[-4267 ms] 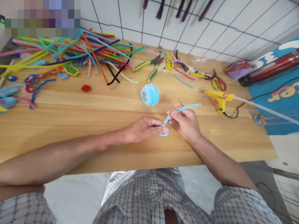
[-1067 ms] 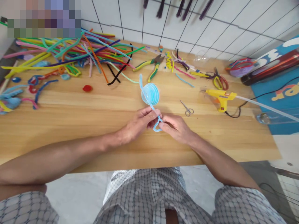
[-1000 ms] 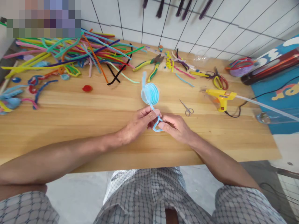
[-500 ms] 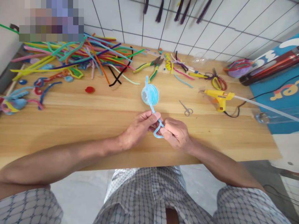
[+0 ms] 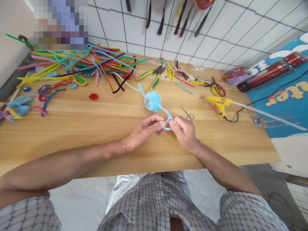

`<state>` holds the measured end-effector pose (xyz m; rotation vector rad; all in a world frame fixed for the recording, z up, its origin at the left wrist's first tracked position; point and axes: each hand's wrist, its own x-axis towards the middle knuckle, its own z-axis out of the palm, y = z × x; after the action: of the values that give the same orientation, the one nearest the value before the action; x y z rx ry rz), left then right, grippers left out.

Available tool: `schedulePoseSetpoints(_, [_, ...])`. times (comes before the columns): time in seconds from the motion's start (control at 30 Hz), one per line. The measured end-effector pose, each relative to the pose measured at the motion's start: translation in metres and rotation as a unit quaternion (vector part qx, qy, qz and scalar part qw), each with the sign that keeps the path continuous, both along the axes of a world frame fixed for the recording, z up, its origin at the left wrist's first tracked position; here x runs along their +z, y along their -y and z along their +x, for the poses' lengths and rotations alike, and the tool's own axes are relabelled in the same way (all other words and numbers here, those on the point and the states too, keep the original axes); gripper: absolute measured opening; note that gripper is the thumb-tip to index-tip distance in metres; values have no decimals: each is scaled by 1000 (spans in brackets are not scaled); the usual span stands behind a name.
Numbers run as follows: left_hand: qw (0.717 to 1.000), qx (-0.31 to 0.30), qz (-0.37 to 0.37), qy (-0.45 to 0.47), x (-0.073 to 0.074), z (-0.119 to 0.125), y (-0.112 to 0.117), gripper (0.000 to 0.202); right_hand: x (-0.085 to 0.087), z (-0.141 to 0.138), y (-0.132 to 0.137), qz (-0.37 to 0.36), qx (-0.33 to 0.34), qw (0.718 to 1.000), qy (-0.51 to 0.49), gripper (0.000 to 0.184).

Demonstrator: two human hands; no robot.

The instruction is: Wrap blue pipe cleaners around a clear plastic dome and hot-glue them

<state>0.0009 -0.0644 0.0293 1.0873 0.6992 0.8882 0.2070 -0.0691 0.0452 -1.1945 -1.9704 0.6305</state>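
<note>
A light blue pipe cleaner [image 5: 165,110], bent into a small loop at its near end, is pinched between my two hands above the table. My left hand [image 5: 148,128] grips the loop's left side with thumb and fingers. On the other side my right hand [image 5: 183,131] pinches the loop near its twisted joint. The free end slants up and left, passing over a clear round piece wound with light blue pipe cleaner [image 5: 156,100]. Whether the strand touches that coil I cannot tell. Small scissors [image 5: 187,113] lie just beyond my right hand.
A pile of coloured pipe cleaners [image 5: 79,64] covers the back left. Pliers [image 5: 155,76] and larger scissors [image 5: 216,88] lie toward the back. A yellow glue gun [image 5: 219,103] with its cord sits at right, near a red flask [image 5: 271,71]. One red piece [image 5: 93,96] rests left of centre.
The loop has turned, and the strand's free end now leans further left. My right hand has shifted slightly up and right. The camera view has tilted and moved a little.
</note>
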Motion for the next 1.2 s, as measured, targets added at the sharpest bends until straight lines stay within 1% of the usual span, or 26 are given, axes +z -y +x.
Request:
schedulePoseSetpoints(0.13, [998, 9, 37, -52, -1, -3, -3, 41, -1, -3, -1, -10, -3, 1000, 9, 55])
schedulePoseSetpoints(0.23, [987, 2, 92, -135, -3, -7, -5, 32, 5, 0, -5, -54, 21, 997, 49, 56])
schedulePoseSetpoints(0.3, [964, -12, 154, -218, -5, -9, -4, 25, 12, 8, -8, -91, 28, 992, 84, 50])
schedulePoseSetpoints(0.37, [924, -20, 234, -301, -8, -10, -3, 22, 19, 25, -11, -118, -5, 987, 109, 39])
schedulePoseSetpoints(0.4, [902, -20, 274, -334, -9, -11, -3, 22, 21, 37, -11, -128, -36, 984, 115, 34])
schedulePoseSetpoints(0.47, [861, -21, 337, -380, -13, -12, -5, 21, 20, 67, -12, -141, -117, 977, 113, 32])
schedulePoseSetpoints(0.53, [836, -17, 374, -401, -18, -12, -7, 19, 11, 105, -12, -116, -224, 961, 112, 33])
schedulePoseSetpoints(0.57, [827, -14, 386, -409, -19, -11, -8, 17, 5, 124, -12, -89, -285, 948, 110, 33])
schedulePoseSetpoints(0.63, [808, 2, 408, -426, -22, -11, -7, 12, -10, 161, -16, -27, -404, 906, 121, 36])
schedulePoseSetpoints(0.67, [797, 11, 421, -433, -22, -11, -6, 13, -16, 177, -20, 9, -448, 882, 143, 39])
schedulePoseSetpoints(0.7, [784, 15, 438, -440, -21, -10, -2, 15, -22, 191, -25, 21, -465, 872, 153, 45])
schedulePoseSetpoints(0.73, [770, 15, 458, -445, -20, -10, 2, 17, -27, 202, -30, 23, -474, 866, 160, 50])
schedulePoseSetpoints(0.77, [755, 8, 478, -448, -18, -9, 8, 18, -31, 210, -36, 10, -479, 861, 169, 53])
schedulePoseSetpoints(0.83, [720, -22, 516, -464, -14, -6, 21, 19, -35, 219, -49, -27, -474, 864, 169, 53])
schedulePoseSetpoints(0.87, [705, -33, 522, -479, -13, -4, 28, 23, -36, 220, -55, -43, -469, 866, 167, 50])
schedulePoseSetpoints(0.93, [686, -54, 519, -507, -13, -1, 38, 38, -37, 219, -66, -68, -462, 869, 163, 39])
schedulePoseSetpoints(1.0, [679, -60, 518, -517, -15, 1, 44, 50, -35, 214, -73, -87, -460, 869, 160, 28])
schedulePoseSetpoints(1.1, [680, -55, 521, -513, -23, 1, 42, 66, -26, 200, -75, -93, -448, 877, 146, 22])
schedulePoseSetpoints(1.13, [681, -55, 520, -512, -25, 1, 40, 69, -20, 194, -73, -92, -435, 885, 138, 23])
schedulePoseSetpoints(1.2, [685, -60, 516, -510, -28, 0, 36, 74, -5, 178, -66, -100, -389, 908, 122, 24])
